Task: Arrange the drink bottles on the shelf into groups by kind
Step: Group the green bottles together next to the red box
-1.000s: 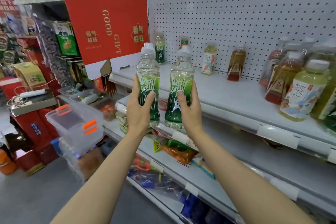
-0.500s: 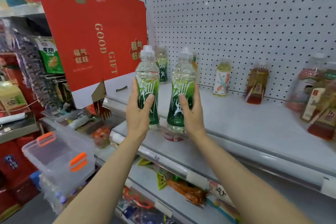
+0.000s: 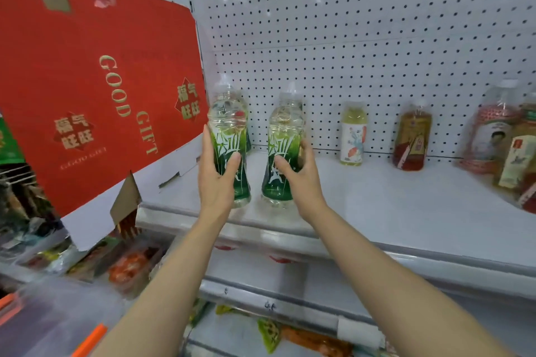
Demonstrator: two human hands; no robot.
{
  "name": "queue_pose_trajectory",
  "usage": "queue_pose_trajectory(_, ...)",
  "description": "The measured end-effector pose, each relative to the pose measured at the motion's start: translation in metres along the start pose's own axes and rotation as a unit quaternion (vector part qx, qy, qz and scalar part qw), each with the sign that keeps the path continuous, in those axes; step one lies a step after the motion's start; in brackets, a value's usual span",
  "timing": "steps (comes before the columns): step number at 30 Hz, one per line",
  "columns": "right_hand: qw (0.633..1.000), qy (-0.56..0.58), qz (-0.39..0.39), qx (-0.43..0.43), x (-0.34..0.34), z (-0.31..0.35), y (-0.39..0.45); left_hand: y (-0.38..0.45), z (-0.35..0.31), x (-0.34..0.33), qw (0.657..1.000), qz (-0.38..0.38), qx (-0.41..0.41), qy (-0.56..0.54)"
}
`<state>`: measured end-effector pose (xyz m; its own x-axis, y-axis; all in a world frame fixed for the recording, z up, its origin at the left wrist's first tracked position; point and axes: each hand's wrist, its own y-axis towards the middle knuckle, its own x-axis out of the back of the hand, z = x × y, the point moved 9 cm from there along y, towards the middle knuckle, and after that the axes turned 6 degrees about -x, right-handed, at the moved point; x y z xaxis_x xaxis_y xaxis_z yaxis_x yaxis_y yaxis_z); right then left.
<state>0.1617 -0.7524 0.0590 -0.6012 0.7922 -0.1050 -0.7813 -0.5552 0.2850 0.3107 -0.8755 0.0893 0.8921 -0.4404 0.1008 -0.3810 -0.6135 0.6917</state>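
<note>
The left hand (image 3: 216, 175) has its grip closed round the green-labelled bottle on the left (image 3: 230, 139), thumb across the front of the label and fingers wrapped behind. The right hand (image 3: 301, 180) holds its twin, the green-labelled bottle on the right (image 3: 282, 148), in a matching grip, thumb on the front and fingers curled round the far side. Both bottles are upright, clear above and green below with white brush-like marks that are too blurred to read; their bases are at the white shelf (image 3: 377, 206) near its front edge, though whether they touch it cannot be told. The two stand just beside each other with a narrow gap between. Right of the right grip, against the pegboard (image 3: 348, 38), stands a pale yellow-green bottle (image 3: 352, 136) with a white picture label, then an amber bottle (image 3: 412, 139) with a red and gold label, neither legible. Farther right a cluster of tea bottles (image 3: 499, 136) crowds the shelf. Left of the left grip hangs a red cardboard panel (image 3: 95, 90) printed "GOOD GIFT" in gold, with Chinese characters in diamond emblems.
</note>
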Motion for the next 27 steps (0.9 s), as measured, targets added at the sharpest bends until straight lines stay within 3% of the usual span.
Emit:
queue_pose_trajectory(10,0.998,0.009,0.008,-0.068,-0.023,-0.033,0.104,0.062,0.071,-0.007,0.998,-0.009,0.053,-0.023)
queue_pose_trajectory(18,0.996,-0.063,-0.003,-0.063,-0.058,-0.051,0.175,0.104,0.135,0.009,0.994,-0.025,0.102,-0.035)
queue_pose_trajectory(27,0.992,-0.113,-0.042,-0.035,-0.067,-0.074,0.225,0.139,0.175,-0.022,0.989,0.022,0.133,-0.058)
